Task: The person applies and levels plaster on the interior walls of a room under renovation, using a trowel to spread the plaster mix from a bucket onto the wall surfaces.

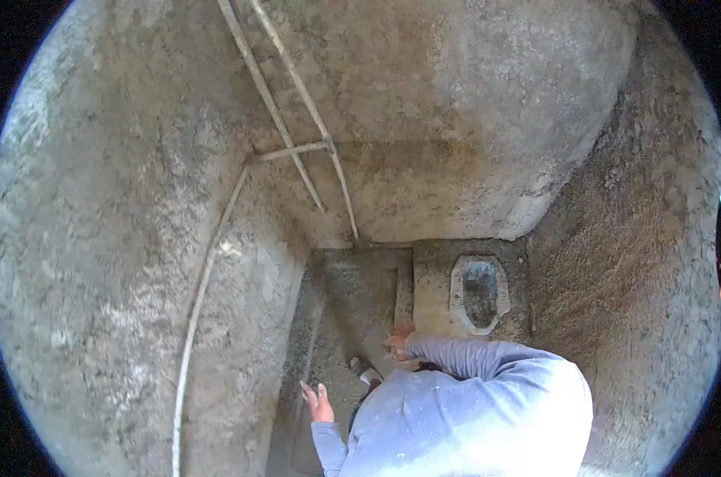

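Note:
My left hand [319, 404] is raised at the lower middle of the view, its fingers apart and nothing in them. My right hand [400, 342] reaches out over the floor from a light blue-grey sleeve [456, 354]. It looks small and soft in the view; its fingers seem spread, and I make out no object in them. Between the two hands a foot in a shoe [363, 370] stands on the rough grey floor [340, 302]. Nearest to my right hand on the right is a squat toilet pan [456, 306] set in a raised slab.
Rough plastered walls [535, 87] close in on several sides. Pale pipes [297, 79] run down the far wall, joined by a short cross pipe [293, 151]. Another long pipe [193, 318] runs down the left wall. A raised ledge [404, 286] borders the slab.

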Tool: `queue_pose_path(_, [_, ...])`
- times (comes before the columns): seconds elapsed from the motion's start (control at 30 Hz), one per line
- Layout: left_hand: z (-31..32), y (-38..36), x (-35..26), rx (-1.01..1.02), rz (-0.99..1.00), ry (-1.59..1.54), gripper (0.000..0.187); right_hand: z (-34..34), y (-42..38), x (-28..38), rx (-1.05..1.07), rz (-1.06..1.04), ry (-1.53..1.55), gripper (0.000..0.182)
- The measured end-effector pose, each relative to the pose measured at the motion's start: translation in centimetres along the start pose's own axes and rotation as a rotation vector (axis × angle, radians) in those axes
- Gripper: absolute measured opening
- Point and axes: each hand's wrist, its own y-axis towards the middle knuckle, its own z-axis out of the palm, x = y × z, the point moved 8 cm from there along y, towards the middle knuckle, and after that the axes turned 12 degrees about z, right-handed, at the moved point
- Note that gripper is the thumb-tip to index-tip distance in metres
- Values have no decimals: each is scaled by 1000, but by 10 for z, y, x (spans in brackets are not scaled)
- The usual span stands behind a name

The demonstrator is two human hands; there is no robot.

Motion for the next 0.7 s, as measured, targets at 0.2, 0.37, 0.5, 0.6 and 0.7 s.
queue_pose_path(0.2, [-33,98,-77,102,279,72,89,-204,45,0,91,170,169,53])
queue_pose_path(0.37, [-37,139,-176,20,659,431,82,-341,31,-21,-801,167,679,45])
queue_pose_path(0.5, [-18,170,-249,116,997,446,80,-443,17,-37,-1180,243,364,43])
queue_pose_path(0.6, [-8,194,-285,157,1051,317,79,-518,25,-72,-1037,290,735,40])
queue_pose_path(0.7, [6,222,-310,170,1134,347,77,-629,2,-98,-1453,181,432,35])
